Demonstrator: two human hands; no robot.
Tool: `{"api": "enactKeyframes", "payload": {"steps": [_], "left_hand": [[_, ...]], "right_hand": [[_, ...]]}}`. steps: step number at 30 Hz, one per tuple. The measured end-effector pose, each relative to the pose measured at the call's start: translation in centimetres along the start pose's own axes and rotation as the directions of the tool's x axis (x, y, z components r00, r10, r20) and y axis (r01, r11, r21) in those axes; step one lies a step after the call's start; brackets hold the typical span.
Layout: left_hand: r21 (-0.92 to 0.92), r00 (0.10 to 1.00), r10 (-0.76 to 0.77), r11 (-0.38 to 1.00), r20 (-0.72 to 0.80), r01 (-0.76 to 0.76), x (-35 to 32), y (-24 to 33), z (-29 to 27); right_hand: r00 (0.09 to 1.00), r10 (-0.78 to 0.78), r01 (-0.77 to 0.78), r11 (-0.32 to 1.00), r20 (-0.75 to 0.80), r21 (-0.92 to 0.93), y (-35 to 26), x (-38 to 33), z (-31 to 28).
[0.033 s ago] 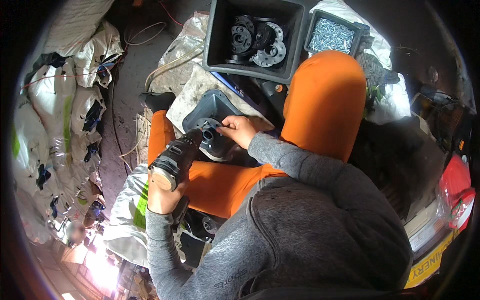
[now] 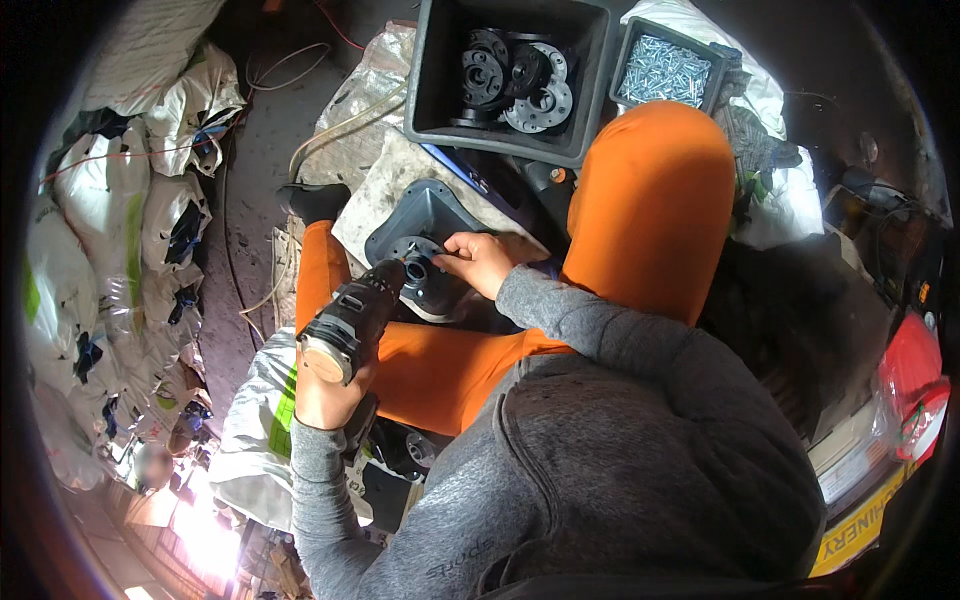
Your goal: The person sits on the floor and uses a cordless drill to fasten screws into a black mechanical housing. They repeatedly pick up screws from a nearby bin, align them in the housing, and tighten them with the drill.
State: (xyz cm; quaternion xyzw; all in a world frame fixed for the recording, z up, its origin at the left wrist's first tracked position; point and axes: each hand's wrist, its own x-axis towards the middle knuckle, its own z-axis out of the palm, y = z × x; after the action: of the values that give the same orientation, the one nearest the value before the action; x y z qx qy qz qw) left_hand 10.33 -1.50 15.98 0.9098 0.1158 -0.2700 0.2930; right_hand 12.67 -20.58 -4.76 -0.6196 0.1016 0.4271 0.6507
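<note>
My left hand [image 2: 332, 396] is closed around the grip of a black cordless drill [image 2: 350, 318] with a tan round rear end. The drill's front end points at a dark round flange [image 2: 412, 250] fixed on a grey part with a wide, flared square base [image 2: 428, 203]. Whether the bit touches the flange is hard to make out. Beside the flange's right edge, my right hand [image 2: 482, 262] pinches thumb and fingers together; anything between the fingertips is too small to name. The part lies between my orange-clad legs, on a pale sheet [image 2: 358, 222].
Beyond the part stands a dark grey bin [image 2: 425, 105] holding several black and grey flanges. To its right is a smaller tray [image 2: 622, 95] full of silvery screws. White sacks [image 2: 105, 220] line the left side. A cable [image 2: 230, 200] runs along the floor, and a bright glare shows lower left.
</note>
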Motion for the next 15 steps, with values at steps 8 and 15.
{"api": "enactKeyframes", "payload": {"steps": [8, 15], "left_hand": [[0.058, 0.983, 0.057, 0.996, 0.172, -0.068, 2.6, 1.4, -1.2], [0.034, 0.988, 0.059, 0.997, 0.141, -0.064, 3.3, 1.0, -0.2]], "right_hand": [[0.994, -0.103, 0.091, 0.970, -0.042, -0.227, -1.7, 0.2, -0.3], [0.971, -0.239, 0.230, 0.912, 0.017, -0.340, -1.0, 0.8, -0.6]]}}
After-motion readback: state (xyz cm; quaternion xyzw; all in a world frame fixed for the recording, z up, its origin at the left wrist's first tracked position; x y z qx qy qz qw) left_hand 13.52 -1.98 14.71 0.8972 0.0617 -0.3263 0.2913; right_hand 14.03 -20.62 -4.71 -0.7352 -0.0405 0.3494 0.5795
